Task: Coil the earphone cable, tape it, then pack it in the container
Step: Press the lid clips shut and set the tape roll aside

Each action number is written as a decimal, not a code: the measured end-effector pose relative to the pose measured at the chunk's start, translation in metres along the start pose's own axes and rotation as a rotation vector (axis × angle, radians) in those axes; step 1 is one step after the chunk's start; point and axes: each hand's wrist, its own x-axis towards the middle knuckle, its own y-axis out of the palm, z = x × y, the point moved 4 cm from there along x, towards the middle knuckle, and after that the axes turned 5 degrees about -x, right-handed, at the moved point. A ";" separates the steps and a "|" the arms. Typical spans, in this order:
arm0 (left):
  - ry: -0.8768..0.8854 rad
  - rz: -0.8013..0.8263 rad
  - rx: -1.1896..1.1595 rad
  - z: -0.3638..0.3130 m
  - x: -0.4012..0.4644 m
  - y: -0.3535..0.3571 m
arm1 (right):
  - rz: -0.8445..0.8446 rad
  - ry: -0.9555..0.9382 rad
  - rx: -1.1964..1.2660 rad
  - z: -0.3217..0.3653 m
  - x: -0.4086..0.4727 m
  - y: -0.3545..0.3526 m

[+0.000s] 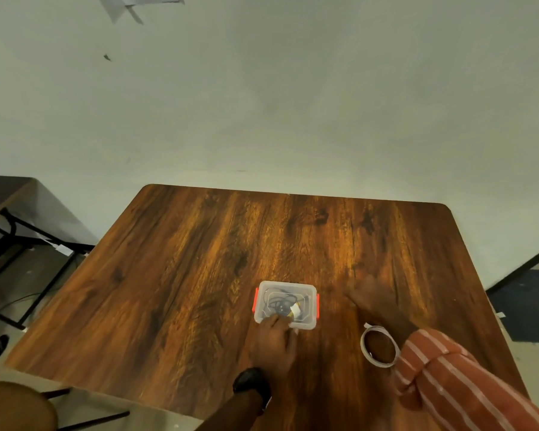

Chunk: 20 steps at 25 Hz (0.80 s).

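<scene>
The coiled earphone cable (281, 303) lies inside the clear container (262, 315), a dark loop with a pale strip of tape (295, 312) across its near side. The container has red latches on its left and right ends and appears to carry its lid, though glare makes that uncertain; whether either latch is engaged cannot be determined.

The left hand (276, 345) rests against the near edge of the container, fingers curled over the rim, in contact but not lifting. The right hand (375, 301) is motion-blurred, spread flat and empty over the tabletop (184, 275) just right of the container, clear of it.

Risks, as judged:
- If the lid is only laid on, a one-handed press at the near edge could tip or slide the light container, since nothing braces its far side.
- A strand of cable near the wall could be pinched under the lid rim and stop a latch from seating.
- The tape strip looks small; the coil could spring loose if disturbed.
- The tape roll (379, 346) lies near the right sleeve (442, 371) and could be swept aside by the forearm.
</scene>
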 end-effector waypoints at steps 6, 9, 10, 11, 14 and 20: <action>-0.451 -0.129 -0.215 0.020 0.016 -0.016 | 0.291 -0.210 0.247 0.124 -0.034 0.056; -0.486 -0.047 -0.128 0.027 0.010 -0.026 | 0.249 -0.163 0.123 0.139 -0.029 0.092; -0.470 -0.030 -0.063 0.029 0.008 -0.030 | 0.229 -0.149 0.071 0.141 -0.026 0.102; -0.430 -0.004 -0.006 0.031 0.008 -0.031 | 0.197 -0.137 0.033 0.143 -0.025 0.107; -0.295 0.199 0.145 0.038 0.009 -0.028 | 0.093 -0.127 0.072 0.141 -0.033 0.105; -0.251 0.245 0.193 0.051 0.009 -0.020 | -0.262 -0.078 -0.313 0.027 -0.097 0.049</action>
